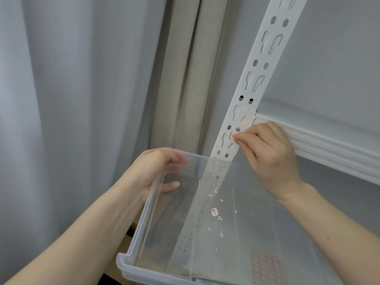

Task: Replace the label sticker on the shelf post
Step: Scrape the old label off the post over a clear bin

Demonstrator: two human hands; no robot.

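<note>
Red-edged white label sticker [231, 136], partly torn, clings to the perforated white shelf post [256, 83] at frame centre, pinched by the right hand [267, 153], while the left hand [156, 169] grips a clear plastic bin [144, 219] holding torn sticker scraps [214, 211].
</note>
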